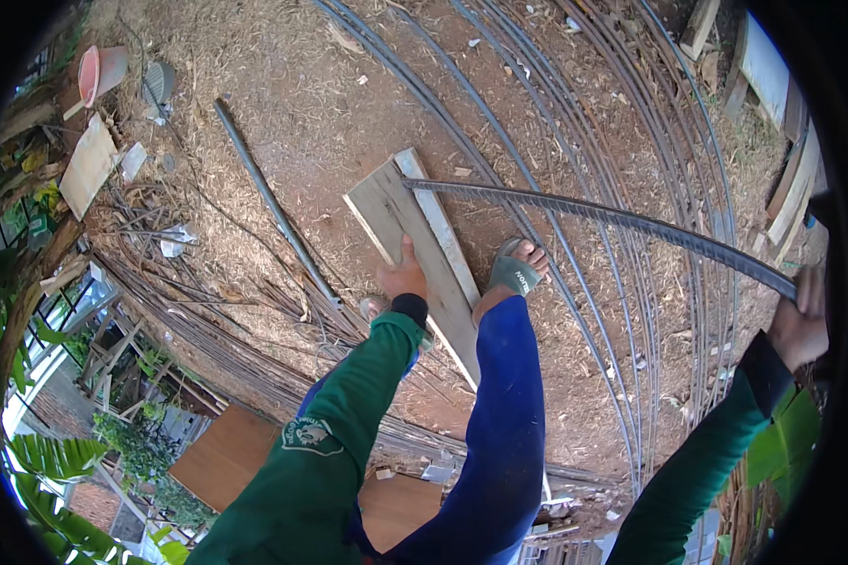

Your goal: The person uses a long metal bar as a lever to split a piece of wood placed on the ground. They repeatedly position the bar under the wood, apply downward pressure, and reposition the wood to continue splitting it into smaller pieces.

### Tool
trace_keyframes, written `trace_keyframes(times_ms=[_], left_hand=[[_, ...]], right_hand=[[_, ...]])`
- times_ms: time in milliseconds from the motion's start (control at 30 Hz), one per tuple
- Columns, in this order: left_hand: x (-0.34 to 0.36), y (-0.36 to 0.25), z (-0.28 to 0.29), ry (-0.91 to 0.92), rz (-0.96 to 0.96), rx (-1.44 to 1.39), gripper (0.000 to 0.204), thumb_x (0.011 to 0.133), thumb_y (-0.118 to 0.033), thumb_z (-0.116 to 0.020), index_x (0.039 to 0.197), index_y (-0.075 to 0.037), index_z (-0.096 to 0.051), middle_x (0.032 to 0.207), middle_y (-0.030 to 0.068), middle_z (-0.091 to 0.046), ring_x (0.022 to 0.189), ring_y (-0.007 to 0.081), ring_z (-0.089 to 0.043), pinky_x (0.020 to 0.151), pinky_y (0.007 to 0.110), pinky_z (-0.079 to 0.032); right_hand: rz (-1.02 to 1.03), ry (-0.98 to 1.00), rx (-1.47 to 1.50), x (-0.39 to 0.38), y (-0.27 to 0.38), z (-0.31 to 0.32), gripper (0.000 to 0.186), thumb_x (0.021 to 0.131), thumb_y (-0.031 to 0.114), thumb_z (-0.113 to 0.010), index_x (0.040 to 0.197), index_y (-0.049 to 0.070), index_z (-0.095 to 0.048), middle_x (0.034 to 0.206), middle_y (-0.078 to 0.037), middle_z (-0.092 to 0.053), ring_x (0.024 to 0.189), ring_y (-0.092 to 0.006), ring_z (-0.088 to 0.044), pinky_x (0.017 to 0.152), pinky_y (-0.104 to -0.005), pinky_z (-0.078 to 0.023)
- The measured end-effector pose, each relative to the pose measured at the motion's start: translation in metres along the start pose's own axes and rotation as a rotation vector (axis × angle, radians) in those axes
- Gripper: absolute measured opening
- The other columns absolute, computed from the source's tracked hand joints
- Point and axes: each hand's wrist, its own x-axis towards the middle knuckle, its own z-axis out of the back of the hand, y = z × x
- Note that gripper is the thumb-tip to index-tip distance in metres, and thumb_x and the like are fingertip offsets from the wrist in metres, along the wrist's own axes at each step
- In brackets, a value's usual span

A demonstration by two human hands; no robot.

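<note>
My left hand [403,275] is closed on the edge of a pale wooden board [377,202], its thumb pointing along the wood. A second narrow plank [446,226] runs along the board's right side. On the far right, my right hand [801,320] wraps round the near end of a long ribbed steel bar [612,215]. That bar slants across to the boards, where its far tip meets the wood near their top end. Whether the tip is wedged between the two pieces I cannot tell. My sandalled right foot [518,267] stands beside the boards.
Several long steel rods [584,155] lie on the dirt under the bar. A dark pipe [271,193] lies left of the boards, near more rods [193,334]. A reddish bucket [104,73] is at the upper left, scrap timber [796,188] at the upper right.
</note>
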Motion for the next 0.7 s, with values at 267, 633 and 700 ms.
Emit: trace_keyframes(times_ms=[267, 633, 700], left_hand=[[0.012, 0.026, -0.018, 0.038, -0.064, -0.222, 0.072, 0.078, -0.060, -0.073, 0.062, 0.008, -0.055, 0.064, 0.0288, -0.059, 0.063, 0.0452, -0.060, 0.062, 0.053, -0.045], [-0.063, -0.081, 0.145, 0.343, -1.011, -0.505, 0.097, 0.062, -0.040, -0.087, 0.140, -0.003, -0.043, 0.127, 0.0268, -0.052, 0.126, 0.0452, -0.044, 0.112, 0.050, -0.030], [-0.085, -0.123, 0.204, 0.465, -1.213, -0.779, 0.049, 0.070, -0.035, -0.084, 0.102, -0.005, -0.063, 0.093, 0.0168, -0.064, 0.095, 0.0340, -0.062, 0.088, 0.045, -0.050]], right_hand=[[-0.036, 0.279, 0.247, -0.060, 0.047, 0.105, 0.039, 0.105, 0.020, -0.030, 0.067, 0.016, -0.030, 0.054, 0.002, -0.026, 0.044, -0.0092, -0.022, 0.044, -0.0251, -0.025], [0.104, 0.438, 0.197, -0.238, 0.136, -0.083, 0.047, 0.106, 0.031, -0.038, 0.062, 0.018, -0.028, 0.052, 0.003, -0.025, 0.047, -0.0100, -0.024, 0.049, -0.0252, -0.027], [0.159, 0.516, 0.203, -0.254, 0.174, -0.107, 0.046, 0.105, 0.030, -0.039, 0.062, 0.018, -0.028, 0.051, 0.003, -0.025, 0.047, -0.0098, -0.024, 0.048, -0.0253, -0.027]])
